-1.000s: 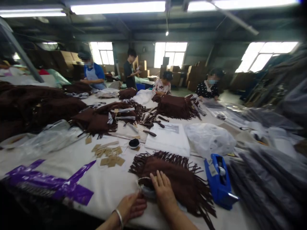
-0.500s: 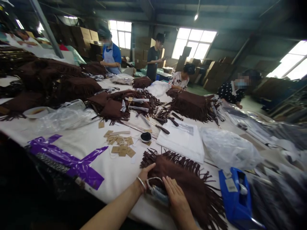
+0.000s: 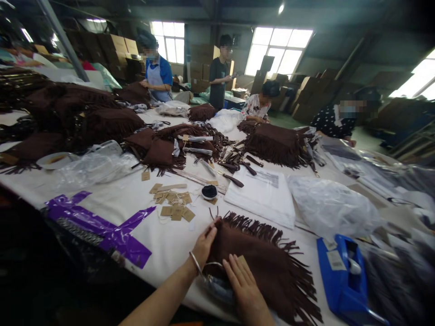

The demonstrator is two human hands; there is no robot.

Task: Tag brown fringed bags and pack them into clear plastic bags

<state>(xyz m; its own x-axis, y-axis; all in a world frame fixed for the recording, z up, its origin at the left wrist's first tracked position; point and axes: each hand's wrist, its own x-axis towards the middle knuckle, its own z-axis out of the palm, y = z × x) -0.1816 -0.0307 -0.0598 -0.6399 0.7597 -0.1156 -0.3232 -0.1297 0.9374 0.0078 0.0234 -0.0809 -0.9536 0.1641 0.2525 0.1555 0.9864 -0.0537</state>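
Note:
A dark brown fringed bag [image 3: 261, 258] lies flat on the white-covered table right in front of me. My left hand [image 3: 205, 244], a bangle at its wrist, is closed on the bag's left edge, and the fringe there is bunched at the fingers. My right hand [image 3: 243, 283] rests palm down on the lower part of the bag with its fingers stretched out. A tan tag [image 3: 245, 264] shows partly beside those fingers. Between my hands, at the bag's near edge, a clear-wrapped piece [image 3: 219, 290] is partly hidden.
A blue tape dispenser [image 3: 343, 280] stands to the right. Loose tan tags [image 3: 176, 212] and a small dish of black stuff [image 3: 209, 192] lie ahead. Purple tape [image 3: 112, 231] marks the near left edge. More brown bags [image 3: 275, 142] are piled beyond; several people stand around the table.
My left hand has moved up along the bag's left edge and closed on it, gathering the fringe there. My right hand stays flat on the bag.

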